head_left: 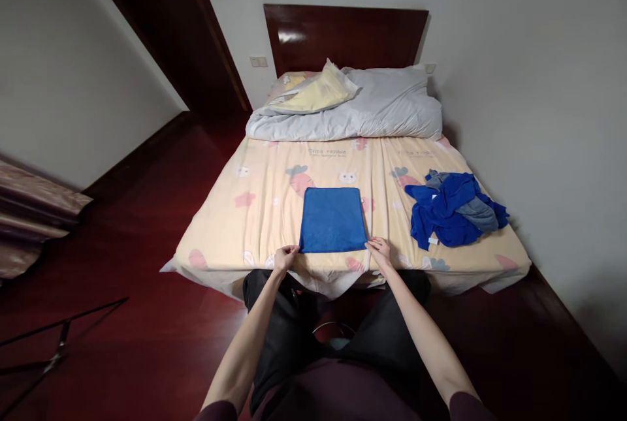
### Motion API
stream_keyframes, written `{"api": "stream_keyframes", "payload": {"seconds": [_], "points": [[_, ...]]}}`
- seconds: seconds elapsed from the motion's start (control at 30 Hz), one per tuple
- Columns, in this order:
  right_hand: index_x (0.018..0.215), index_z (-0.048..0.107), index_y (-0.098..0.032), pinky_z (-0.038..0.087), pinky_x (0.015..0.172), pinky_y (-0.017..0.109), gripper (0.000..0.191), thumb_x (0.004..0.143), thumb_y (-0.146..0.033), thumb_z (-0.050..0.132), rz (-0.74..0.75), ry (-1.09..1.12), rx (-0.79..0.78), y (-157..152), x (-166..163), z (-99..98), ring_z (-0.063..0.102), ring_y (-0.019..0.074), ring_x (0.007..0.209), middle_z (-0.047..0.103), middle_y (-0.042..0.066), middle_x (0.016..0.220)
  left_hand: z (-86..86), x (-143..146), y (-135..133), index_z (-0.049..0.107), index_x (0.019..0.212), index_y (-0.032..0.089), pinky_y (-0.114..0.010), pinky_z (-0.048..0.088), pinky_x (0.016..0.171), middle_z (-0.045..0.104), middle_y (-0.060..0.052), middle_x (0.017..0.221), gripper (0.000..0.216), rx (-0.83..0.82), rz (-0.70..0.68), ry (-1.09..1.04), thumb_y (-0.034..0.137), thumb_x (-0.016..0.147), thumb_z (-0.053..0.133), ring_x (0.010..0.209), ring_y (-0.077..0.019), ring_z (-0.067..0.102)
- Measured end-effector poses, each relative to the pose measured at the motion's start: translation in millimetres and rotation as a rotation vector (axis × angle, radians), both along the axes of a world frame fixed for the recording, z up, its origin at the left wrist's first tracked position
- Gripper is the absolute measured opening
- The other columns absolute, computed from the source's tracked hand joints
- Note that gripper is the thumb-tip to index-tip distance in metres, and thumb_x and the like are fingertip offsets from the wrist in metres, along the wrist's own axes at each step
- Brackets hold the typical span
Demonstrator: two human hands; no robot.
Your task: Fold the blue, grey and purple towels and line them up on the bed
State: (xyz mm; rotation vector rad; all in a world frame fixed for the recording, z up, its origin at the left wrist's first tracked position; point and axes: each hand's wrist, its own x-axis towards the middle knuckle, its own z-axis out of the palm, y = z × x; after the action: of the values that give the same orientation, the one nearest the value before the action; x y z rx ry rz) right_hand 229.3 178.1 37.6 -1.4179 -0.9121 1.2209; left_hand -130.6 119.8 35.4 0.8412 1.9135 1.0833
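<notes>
Cloth (333, 220), blue and square, lies flat and fully spread near the front edge of the bed (215, 225), roughly mid-width. Left hand (285, 258) pinches its near left corner between thumb and fingers; right hand (379, 253) pinches the near right corner the same way.

Surroundings: crumpled pile (455, 209) of blue and grey-blue fabric, white tags showing, sits right of the cloth near the bed's right edge, strip of printed sheet in between. Sheet is cream with carrots and rabbit faces, some wrinkles just right of the cloth. Grey quilt (396, 98) bunched across the head end takes up that part of the mattress, pale yellow fabric (326, 89) folded over it. Dark wood headboard (343, 36) behind, against the wall.

Floor left: thin black stand legs (61, 343), cut off by frame edge; curtain (34, 218) further up. Person's knees (262, 297) right up at the bed's front edge.
</notes>
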Motion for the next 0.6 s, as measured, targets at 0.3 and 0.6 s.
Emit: {"api": "stream_keyframes", "payload": {"seconds": [0.3, 0.6], "points": [[0.094, 0.066, -0.019, 0.055, 0.068, 0.03, 0.07, 0.04, -0.052, 0.096, 0.026, 0.038, -0.091, 1, 4, 5.3, 0.074, 0.0307, 0.098, 0.079, 0.015, 0.098, -1.7, 3, 5, 0.08, 0.079, 0.014, -0.03, 0.05, 0.067, 0.074, -0.01, 0.073, 0.028, -0.01, 0.021, 0.041, 0.041, 0.07, 0.078, 0.08, -0.0264, 0.072], [0.091, 0.064, -0.02, 0.046, 0.059, 0.024, 0.065, 0.045, -0.055, 0.094, 0.17, -0.04, -0.125, -12, 26, 2.1, 0.069, 0.0203, 0.078, 0.078, 0.011, 0.092, 4.7, -9, -20, 0.079, 0.077, 0.017, -0.031, 0.052, 0.071, 0.075, -0.009, 0.083, 0.038, 0.018, -0.089, -0.051, 0.051, 0.061, 0.086, 0.086, -0.0252, 0.07]]}}
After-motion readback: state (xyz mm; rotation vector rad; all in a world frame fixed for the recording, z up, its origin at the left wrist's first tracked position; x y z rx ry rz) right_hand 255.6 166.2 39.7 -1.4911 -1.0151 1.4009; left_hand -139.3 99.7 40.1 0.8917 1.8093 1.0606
